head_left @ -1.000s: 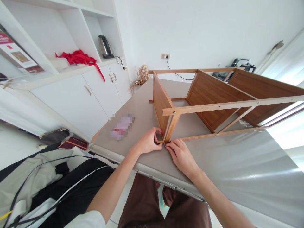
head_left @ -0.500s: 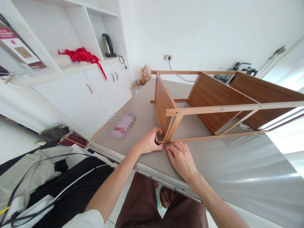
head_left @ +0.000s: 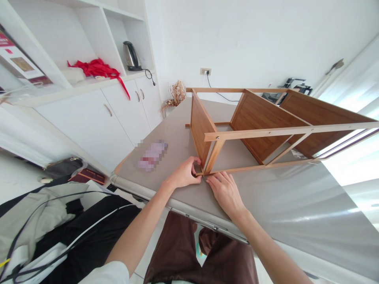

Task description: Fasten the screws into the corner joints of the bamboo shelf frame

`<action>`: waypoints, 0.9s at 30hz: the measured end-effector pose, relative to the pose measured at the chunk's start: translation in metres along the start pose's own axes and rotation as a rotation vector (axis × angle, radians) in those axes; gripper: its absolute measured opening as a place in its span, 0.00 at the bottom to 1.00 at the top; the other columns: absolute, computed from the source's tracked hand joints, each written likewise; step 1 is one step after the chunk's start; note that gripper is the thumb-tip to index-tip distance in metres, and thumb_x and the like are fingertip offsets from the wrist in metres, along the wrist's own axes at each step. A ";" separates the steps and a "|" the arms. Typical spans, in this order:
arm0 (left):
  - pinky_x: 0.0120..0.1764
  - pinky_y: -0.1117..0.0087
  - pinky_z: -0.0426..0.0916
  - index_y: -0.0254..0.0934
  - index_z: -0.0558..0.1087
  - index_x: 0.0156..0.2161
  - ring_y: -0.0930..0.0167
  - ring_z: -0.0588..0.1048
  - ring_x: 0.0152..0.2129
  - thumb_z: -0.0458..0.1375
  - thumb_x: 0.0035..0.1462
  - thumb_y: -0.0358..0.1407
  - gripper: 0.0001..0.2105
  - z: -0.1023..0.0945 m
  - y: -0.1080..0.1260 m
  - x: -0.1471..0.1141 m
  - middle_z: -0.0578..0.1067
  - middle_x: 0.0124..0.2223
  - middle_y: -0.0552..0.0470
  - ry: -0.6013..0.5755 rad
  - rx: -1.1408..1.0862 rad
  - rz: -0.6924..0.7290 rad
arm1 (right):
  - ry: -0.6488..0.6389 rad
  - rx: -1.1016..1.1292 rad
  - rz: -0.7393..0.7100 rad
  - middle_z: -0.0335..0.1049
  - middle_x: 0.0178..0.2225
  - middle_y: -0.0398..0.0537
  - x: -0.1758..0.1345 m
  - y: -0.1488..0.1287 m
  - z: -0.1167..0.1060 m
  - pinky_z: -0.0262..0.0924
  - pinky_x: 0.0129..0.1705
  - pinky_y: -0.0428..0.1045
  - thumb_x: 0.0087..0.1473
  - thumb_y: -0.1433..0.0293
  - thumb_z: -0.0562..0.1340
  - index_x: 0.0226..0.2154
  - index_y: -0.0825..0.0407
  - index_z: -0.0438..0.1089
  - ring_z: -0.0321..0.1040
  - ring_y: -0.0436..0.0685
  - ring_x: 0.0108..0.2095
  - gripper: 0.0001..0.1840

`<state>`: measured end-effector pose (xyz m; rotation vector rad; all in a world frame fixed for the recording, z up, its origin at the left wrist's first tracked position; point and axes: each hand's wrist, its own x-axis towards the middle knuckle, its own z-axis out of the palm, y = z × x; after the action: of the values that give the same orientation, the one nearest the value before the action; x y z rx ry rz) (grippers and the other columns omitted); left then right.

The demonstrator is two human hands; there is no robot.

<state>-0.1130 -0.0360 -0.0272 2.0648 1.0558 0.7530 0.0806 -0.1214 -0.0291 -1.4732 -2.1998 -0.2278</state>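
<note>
A wooden shelf rack (head_left: 260, 132) lies on its side on a grey table (head_left: 180, 146), its panels standing upright. At its near lower corner, my left hand (head_left: 187, 172) curls thumb and fingers around the end of the bottom rail. My right hand (head_left: 223, 191) is just to the right, fingers pinched together against the outer side of the same rail. A thin, small piece seems to show at its fingertips, too small to name. A screw head (head_left: 218, 137) shows in the upper rail, above both hands.
A blurred-out pale packet (head_left: 153, 155) lies left of my hands. Dried stalks (head_left: 177, 94) stand behind the table. White cabinets (head_left: 118, 106) with a kettle (head_left: 131, 57) and red ribbon (head_left: 99, 69) line the left. Clothes (head_left: 97, 225) and cables are piled at lower left.
The view has shifted slightly, so the rack appears a little higher and further left. Both hands keep their grip at the same corner.
</note>
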 end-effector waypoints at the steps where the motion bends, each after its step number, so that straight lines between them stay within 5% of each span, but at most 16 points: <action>1: 0.33 0.71 0.66 0.38 0.64 0.49 0.72 0.71 0.26 0.65 0.44 0.34 0.25 0.000 0.000 0.000 0.69 0.30 0.59 -0.001 0.002 -0.001 | -0.001 0.000 -0.004 0.70 0.34 0.49 0.000 0.000 0.000 0.53 0.43 0.52 0.65 0.71 0.56 0.35 0.50 0.73 0.62 0.58 0.39 0.10; 27: 0.32 0.71 0.66 0.39 0.64 0.49 0.72 0.71 0.26 0.65 0.44 0.34 0.25 0.000 -0.001 0.000 0.67 0.28 0.61 -0.004 0.004 0.000 | -0.049 0.045 -0.056 0.72 0.35 0.46 0.002 0.004 -0.002 0.50 0.45 0.52 0.64 0.73 0.58 0.37 0.50 0.72 0.64 0.55 0.40 0.07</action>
<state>-0.1134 -0.0350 -0.0283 2.0685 1.0561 0.7477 0.0844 -0.1187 -0.0268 -1.4079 -2.2725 -0.1612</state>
